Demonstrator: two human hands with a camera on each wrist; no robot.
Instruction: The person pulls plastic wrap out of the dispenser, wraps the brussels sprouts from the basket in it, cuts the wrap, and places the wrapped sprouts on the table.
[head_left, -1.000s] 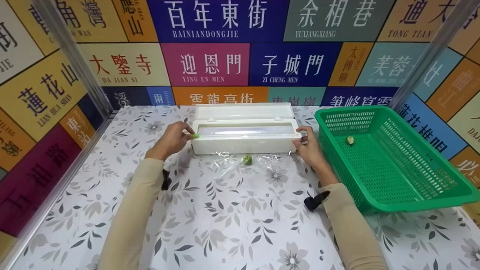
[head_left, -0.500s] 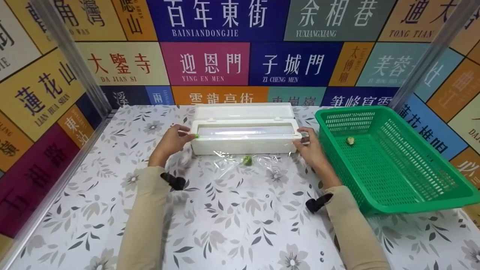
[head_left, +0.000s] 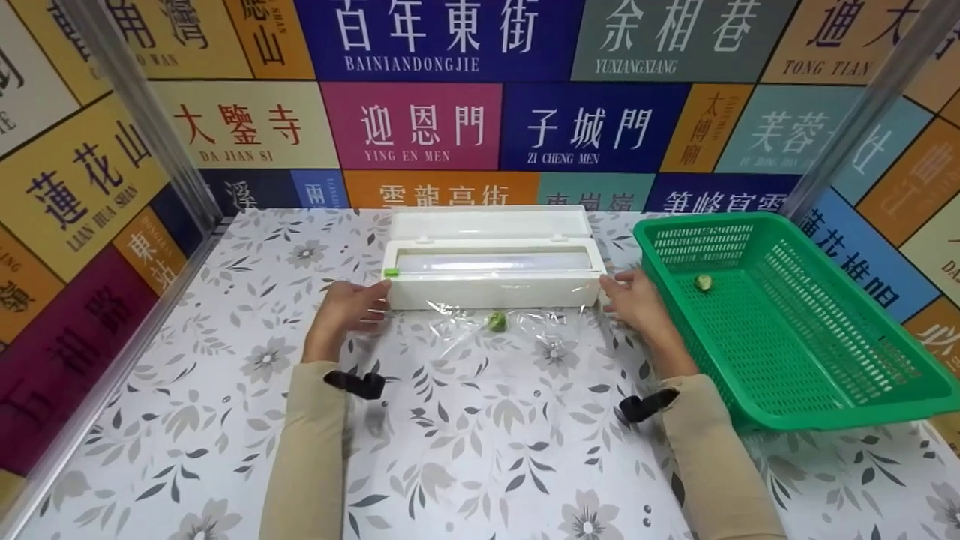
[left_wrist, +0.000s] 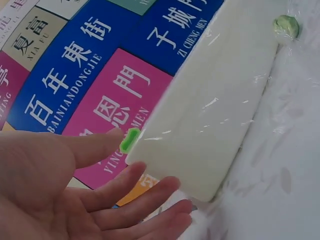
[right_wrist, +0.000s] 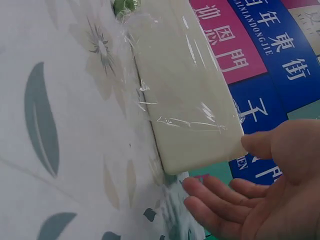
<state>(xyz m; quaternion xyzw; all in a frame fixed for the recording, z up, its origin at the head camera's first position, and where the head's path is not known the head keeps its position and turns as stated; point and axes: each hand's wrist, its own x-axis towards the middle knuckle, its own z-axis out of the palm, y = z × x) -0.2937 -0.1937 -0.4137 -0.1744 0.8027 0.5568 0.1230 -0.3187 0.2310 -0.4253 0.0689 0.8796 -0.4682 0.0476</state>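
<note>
A white cling film dispenser (head_left: 495,292) stands with its lid (head_left: 487,222) raised at the back and a film roll (head_left: 480,262) inside. Clear film (head_left: 551,322) hangs over its front onto the table, with a small green ball-shaped vegetable (head_left: 496,322), like a Brussels sprout, at the film. A green slider (head_left: 391,272) sits at the left end of the cutting edge. My left hand (head_left: 349,309) is beside the left end, its fingers extended. At the right end is my right hand (head_left: 637,300), thumb at the corner and fingers loosely bent below.
To the right stands a green perforated basket (head_left: 847,414), holding one pale green piece (head_left: 703,283) near its left wall. Walls with printed signs (head_left: 420,124) enclose the flower-patterned table (head_left: 465,480) at the back and sides.
My left hand has let go of the green slider and dropped lower beside the left end. My right hand has come down and slightly outward from the right corner, its fingers loosening.
</note>
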